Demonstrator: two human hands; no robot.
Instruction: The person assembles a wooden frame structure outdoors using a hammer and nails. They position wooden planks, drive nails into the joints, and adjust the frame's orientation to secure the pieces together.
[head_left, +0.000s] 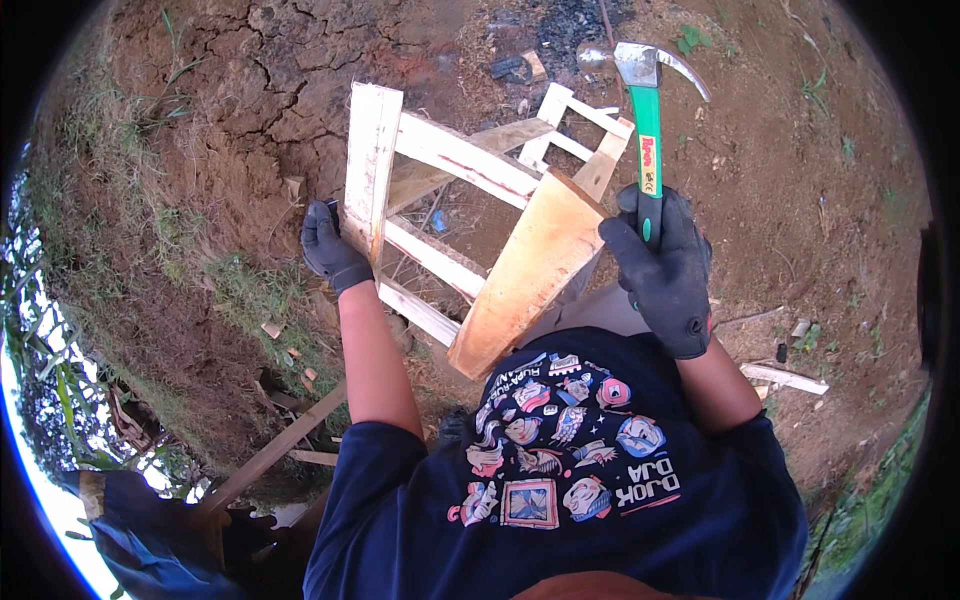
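We grip the hammer in our right hand; our left hand is beside the frame; we cannot tell if it grips anything.

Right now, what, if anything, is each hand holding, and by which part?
Right hand: hammer, by its lower handle. Left hand: at the wooden frame; whether it grips can't be told.

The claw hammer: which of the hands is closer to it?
Right. The right hand holds the claw hammer by its handle; the left hand is away to the hammer's left, at the edge of a pale wooden board.
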